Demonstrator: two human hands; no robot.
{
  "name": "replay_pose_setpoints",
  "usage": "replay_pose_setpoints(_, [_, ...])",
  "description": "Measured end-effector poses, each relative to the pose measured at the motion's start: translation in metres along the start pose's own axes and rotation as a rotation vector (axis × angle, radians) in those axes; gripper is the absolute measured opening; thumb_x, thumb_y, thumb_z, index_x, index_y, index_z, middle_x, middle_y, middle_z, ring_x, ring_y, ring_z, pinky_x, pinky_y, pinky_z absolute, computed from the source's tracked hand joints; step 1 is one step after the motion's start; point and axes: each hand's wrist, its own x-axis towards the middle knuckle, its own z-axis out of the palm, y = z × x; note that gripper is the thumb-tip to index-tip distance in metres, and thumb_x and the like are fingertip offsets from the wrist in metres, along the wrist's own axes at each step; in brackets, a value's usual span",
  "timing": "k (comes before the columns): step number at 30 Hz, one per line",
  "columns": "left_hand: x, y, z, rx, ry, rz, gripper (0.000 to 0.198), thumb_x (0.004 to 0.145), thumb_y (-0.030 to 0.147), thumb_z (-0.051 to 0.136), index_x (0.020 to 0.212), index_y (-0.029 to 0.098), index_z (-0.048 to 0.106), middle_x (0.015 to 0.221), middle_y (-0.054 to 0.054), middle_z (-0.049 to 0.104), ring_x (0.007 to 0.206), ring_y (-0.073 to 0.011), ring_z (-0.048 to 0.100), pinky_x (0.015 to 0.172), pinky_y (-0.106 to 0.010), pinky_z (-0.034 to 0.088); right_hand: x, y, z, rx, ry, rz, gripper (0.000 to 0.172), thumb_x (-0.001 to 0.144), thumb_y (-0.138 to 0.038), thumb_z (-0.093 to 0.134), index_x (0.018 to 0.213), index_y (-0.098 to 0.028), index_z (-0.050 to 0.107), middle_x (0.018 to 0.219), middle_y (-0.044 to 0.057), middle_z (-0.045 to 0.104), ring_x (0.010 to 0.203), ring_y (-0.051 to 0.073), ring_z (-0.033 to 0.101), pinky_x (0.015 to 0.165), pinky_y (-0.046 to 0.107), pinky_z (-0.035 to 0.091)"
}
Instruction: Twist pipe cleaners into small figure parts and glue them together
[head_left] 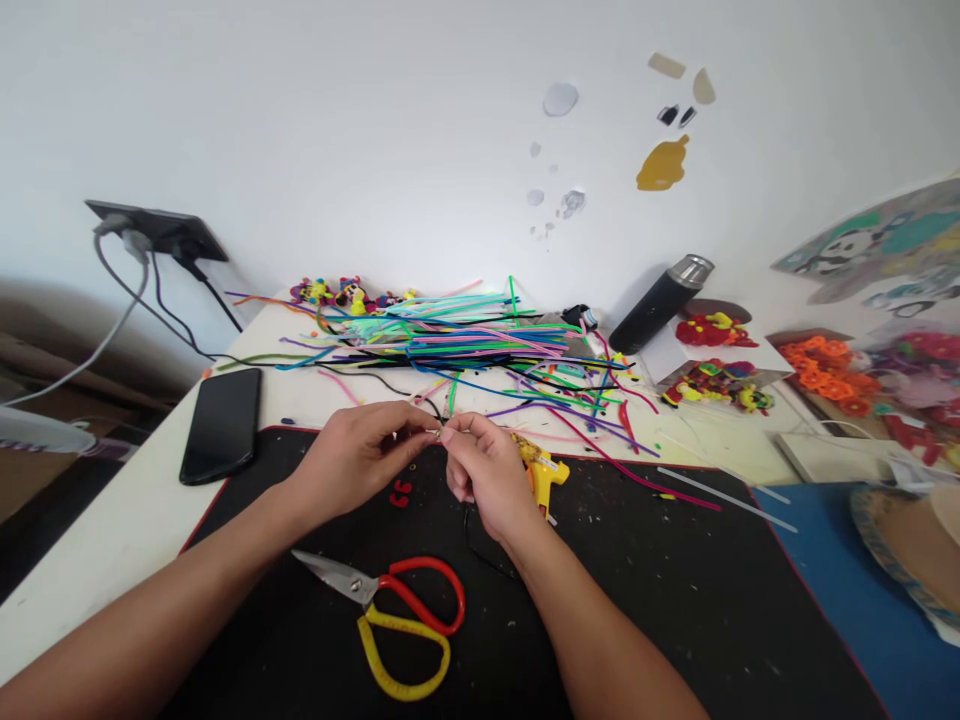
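Left hand (360, 450), right hand (484, 470) both pinch small piece (437, 433) (too tiny to identify) over black mat (712, 600), mid-counter. Shaping seems early: scissors (397, 610), glue gun (544, 470) lie idle; pipe-cleaner pile (465, 340) at back edge untouched.

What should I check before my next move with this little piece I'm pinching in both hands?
1. Grip: left hand and right hand both pinch the small piece at the fingertips: ok.
2. State of the small piece: too tiny to make out: cannot tell.
3. Scissors at hand: blades shut, on the black mat between the forearms: ok.
4. Glue gun clear of fingers: lies right behind the right hand: not ok.
5. Glue gun hot: cannot tell.
6. Pipe cleaners likely in reach: piled just beyond the hands: ok.
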Motion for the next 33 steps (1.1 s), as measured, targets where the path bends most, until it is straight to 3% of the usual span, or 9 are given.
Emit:
replay_pose_setpoints(6, [-0.0008, 0.0018, 0.0006, -0.099, -0.034, -0.088, 0.027, 0.098, 0.045, 0.066, 0.094, 0.023, 0.08, 0.088, -0.003, 0.081, 0.077, -0.0198, 0.069, 0.07, -0.027, 0.048, 0.0002, 0.0018, -0.0001, -0.012, 0.009, -0.006, 0.03, 0.086, -0.047, 0.075, 0.089, -0.023, 0.059, 0.044, -0.013, 0.046, 0.035, 0.008, 0.037, 0.038, 0.019, 0.023])
replay_pose_setpoints(15, [0.0041, 0.0064, -0.0003, -0.484, -0.204, -0.34, 0.03, 0.087, 0.049, 0.075, 0.083, 0.019, 0.07, 0.061, 0.004, 0.058, 0.056, -0.0133, 0.05, 0.055, -0.024, 0.039, -0.0012, 0.0038, 0.0, -0.068, -0.031, -0.026, 0.03, 0.088, -0.048, 0.075, 0.088, -0.022, 0.059, 0.044, -0.013, 0.047, 0.034, 0.008, 0.038, 0.038, 0.02, 0.026])
replay_pose_setpoints(33, [0.0028, 0.0007, 0.001, -0.717, -0.209, -0.522, 0.041, 0.077, 0.054, 0.084, 0.084, 0.017, 0.069, 0.053, 0.005, 0.056, 0.047, -0.0089, 0.044, 0.046, -0.02, 0.027, -0.0018, 0.0039, -0.0035, 0.117, -0.132, 0.051, 0.035, 0.088, -0.052, 0.081, 0.092, -0.022, 0.062, 0.05, -0.011, 0.054, 0.035, 0.007, 0.04, 0.035, 0.018, 0.021])
